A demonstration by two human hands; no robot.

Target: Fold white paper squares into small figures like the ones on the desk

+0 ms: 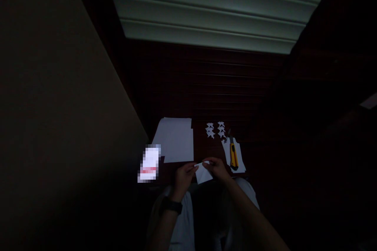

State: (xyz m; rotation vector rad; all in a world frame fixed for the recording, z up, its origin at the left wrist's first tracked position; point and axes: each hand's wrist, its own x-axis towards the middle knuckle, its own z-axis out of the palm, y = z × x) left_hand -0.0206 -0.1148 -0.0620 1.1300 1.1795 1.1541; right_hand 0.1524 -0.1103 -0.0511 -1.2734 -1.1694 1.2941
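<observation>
A small sheet of white paper (203, 175) with a diagonal crease is held between my two hands at the near edge of the dark table. My left hand (185, 176) pinches its left corner, and a dark watch sits on that wrist. At the paper's top right edge, the fingers of my right hand (217, 168) are closed on it. Beyond the hands stand several small folded paper figures (210, 130) in two columns. To the right, a yellow box cutter (233, 157) lies on a stack of small white papers (242, 164).
Large white sheets (178, 141) lie at the table's left. A bright pixelated rectangle (149, 164) is beside them, its content blurred out. A wall (73, 86) rises on the left, and a slatted shutter (212, 11) is behind the table. The room is dim.
</observation>
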